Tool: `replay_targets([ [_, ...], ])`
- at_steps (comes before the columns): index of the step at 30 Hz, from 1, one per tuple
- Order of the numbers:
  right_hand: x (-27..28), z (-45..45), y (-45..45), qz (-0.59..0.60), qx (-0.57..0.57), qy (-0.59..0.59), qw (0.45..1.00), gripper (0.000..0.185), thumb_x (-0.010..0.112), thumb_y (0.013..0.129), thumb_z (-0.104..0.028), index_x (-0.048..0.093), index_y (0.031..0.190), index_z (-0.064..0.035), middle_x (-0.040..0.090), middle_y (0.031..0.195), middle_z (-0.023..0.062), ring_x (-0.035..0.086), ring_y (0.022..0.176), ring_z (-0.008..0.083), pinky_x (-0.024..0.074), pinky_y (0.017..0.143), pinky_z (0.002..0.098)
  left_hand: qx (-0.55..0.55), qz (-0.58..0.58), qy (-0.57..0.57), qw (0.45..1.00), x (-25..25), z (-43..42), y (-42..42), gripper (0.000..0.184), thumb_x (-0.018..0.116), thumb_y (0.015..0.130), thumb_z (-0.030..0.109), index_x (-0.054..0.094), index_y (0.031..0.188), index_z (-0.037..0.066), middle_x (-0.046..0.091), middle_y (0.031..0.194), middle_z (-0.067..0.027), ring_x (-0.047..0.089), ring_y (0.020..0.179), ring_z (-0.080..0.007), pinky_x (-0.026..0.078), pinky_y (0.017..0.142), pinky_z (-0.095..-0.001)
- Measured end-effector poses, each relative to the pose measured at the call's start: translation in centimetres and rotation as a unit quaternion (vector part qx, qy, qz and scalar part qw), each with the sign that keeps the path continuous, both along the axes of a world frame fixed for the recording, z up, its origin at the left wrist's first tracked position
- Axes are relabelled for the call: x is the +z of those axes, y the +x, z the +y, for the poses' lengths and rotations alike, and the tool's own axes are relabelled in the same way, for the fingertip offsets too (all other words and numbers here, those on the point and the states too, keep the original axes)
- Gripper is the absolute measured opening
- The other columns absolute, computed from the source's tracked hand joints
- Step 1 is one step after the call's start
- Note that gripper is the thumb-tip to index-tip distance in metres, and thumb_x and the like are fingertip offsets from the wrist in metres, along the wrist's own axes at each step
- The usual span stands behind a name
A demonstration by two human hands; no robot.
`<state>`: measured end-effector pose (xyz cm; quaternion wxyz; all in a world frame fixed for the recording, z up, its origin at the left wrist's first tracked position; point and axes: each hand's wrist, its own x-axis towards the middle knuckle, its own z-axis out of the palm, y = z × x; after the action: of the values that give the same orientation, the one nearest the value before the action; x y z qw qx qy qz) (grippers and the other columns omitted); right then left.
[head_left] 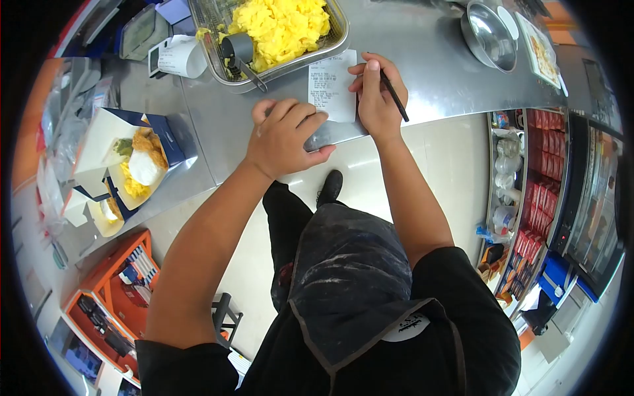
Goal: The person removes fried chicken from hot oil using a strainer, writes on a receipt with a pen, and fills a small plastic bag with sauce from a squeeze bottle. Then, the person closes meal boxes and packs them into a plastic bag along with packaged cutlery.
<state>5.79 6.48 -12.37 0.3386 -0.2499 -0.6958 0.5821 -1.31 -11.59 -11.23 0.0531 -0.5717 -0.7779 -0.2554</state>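
A printed paper receipt (332, 86) lies on the steel counter (422, 72) between my hands. In my right hand (380, 99) is a black pen (394, 96), held between the fingers beside the receipt's right edge. My left hand (287, 135) is curled over a greyish object (317, 137) at the counter's front edge, by the receipt's lower left corner; most of it is hidden under the fingers. Just beyond the receipt stands a metal tray (343, 39) of yellow scrambled egg (284, 30), with a dark-cupped scoop (238, 49) resting in it.
Open food boxes (173, 138) with egg and fried pieces stand at the left. A receipt roll (181, 58) sits left of the tray. At the upper right are a metal bowl (489, 36) and a white tray (538, 49). Shelves (545, 158) stand on the right.
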Motion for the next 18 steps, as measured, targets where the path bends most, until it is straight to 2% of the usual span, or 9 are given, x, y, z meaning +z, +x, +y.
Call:
replay_targets([
  [6, 0.03, 0.19, -0.30, 0.018, 0.001, -0.022, 1.000, 0.024, 0.051, 0.102, -0.020, 0.059, 0.114, -0.0011, 0.068, 0.088, 0.0084, 0.060, 0.066, 0.0096, 0.0491, 0.061, 0.0230, 0.000, -0.002, 0.009, 1.000, 0.22, 0.11, -0.07, 0.040, 0.079, 0.064, 0.045, 0.070, 0.093, 0.019, 0.059, 0.091, 0.0038, 0.056, 0.096, -0.0164, 0.030, 0.095, -0.0434],
  [8, 0.16, 0.27, -0.23, 0.027, -0.002, -0.050, 0.998, 0.027, 0.054, 0.102, -0.022, 0.059, 0.117, -0.0014, 0.068, 0.089, 0.0083, 0.060, 0.066, 0.0094, 0.0487, 0.062, 0.0225, 0.001, -0.006, 0.010, 1.000, 0.18, 0.14, -0.06, 0.040, 0.079, 0.063, 0.045, 0.070, 0.092, 0.019, 0.059, 0.090, 0.0034, 0.056, 0.095, -0.0167, 0.030, 0.094, -0.0434],
  [12, -0.21, 0.50, -0.18, 0.033, 0.017, -0.032, 0.999, 0.031, 0.057, 0.100, -0.026, 0.062, 0.118, -0.0019, 0.067, 0.087, 0.0074, 0.059, 0.065, 0.0094, 0.0483, 0.061, 0.0224, 0.000, -0.018, 0.012, 1.000, 0.11, 0.25, -0.12, 0.041, 0.080, 0.062, 0.045, 0.070, 0.092, 0.018, 0.058, 0.089, 0.0022, 0.055, 0.095, -0.0181, 0.031, 0.094, -0.0436],
  [18, -0.11, 0.64, -0.24, 0.033, -0.006, -0.066, 0.997, 0.031, 0.061, 0.098, -0.028, 0.066, 0.114, -0.0022, 0.063, 0.086, 0.0052, 0.058, 0.065, 0.0091, 0.0477, 0.059, 0.0222, -0.003, -0.024, 0.013, 1.000, 0.09, 0.26, -0.18, 0.041, 0.081, 0.062, 0.044, 0.070, 0.091, 0.018, 0.058, 0.089, 0.0014, 0.055, 0.095, -0.0191, 0.031, 0.093, -0.0435],
])
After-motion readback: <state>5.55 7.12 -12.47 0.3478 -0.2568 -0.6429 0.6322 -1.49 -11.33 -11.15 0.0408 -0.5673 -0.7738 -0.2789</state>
